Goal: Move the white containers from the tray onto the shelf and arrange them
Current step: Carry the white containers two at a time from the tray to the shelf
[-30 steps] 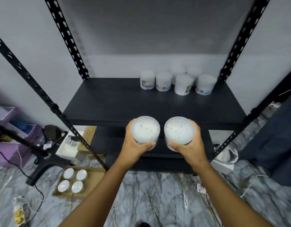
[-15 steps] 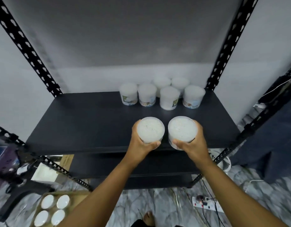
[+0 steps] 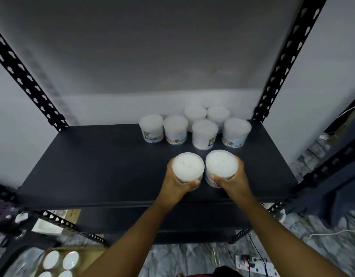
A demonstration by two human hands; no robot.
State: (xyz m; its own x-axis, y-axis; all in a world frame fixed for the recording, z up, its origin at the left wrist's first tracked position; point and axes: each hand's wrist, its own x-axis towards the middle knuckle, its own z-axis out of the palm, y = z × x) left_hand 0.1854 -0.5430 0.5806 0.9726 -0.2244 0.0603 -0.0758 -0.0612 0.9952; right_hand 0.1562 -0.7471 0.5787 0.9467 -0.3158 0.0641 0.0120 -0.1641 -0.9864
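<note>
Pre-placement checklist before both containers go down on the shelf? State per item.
1. Left hand grip on left container: ok.
2. Right hand grip on right container: ok.
3. Both held upright: ok.
4. Bare shelf in front of the six placed containers: ok.
5. Held containers' bottoms touching the shelf: cannot tell.
6. Tray emptied: not ok, containers remain.

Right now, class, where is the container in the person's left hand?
In the head view, the left hand holds its container over the shelf, center-front, beside the right-hand container.
</note>
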